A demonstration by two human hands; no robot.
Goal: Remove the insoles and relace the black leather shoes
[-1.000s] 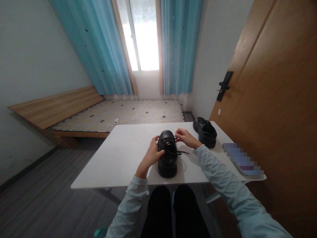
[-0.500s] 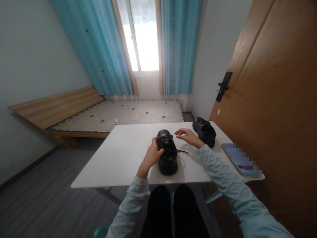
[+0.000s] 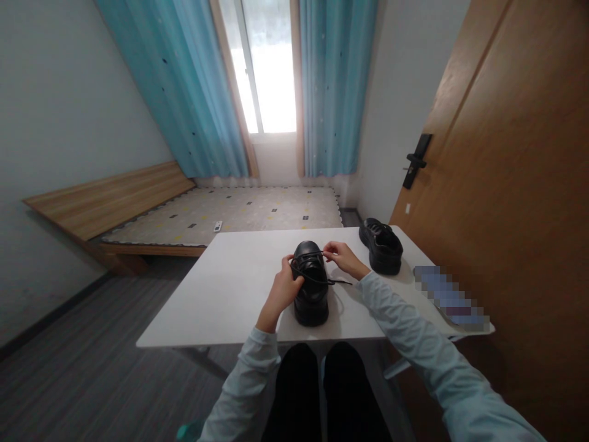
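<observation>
A black lace-up shoe point(image 3: 311, 307) rests on the white table point(image 3: 221, 294), its toe pointing away from me. My left hand point(image 3: 284, 286) grips its left side, with the thumb over the lacing and the fingers partly hidden by the shoe. At the shoe's right edge, near the toe end of the lacing, my right hand point(image 3: 339, 254) is closed with thumb and fingertips pinching the black shoelace point(image 3: 315, 253). A loose lace end point(image 3: 341, 282) trails off the shoe's right side over the table. Farther right stands a second black shoe point(image 3: 383, 248), touched by neither hand.
A flat, blurred-out object point(image 3: 448, 301) lies at the table's right edge, beside a wooden door point(image 3: 497, 184). Beyond the table is a bed point(image 3: 257, 205) with a small white remote point(image 3: 218, 226) on it. My knees point(image 3: 322, 380) are under the near edge.
My right hand has moved left to the shoe and closed from a loose, half-spread pose onto the shoelace. The left hand keeps its hold on the shoe.
</observation>
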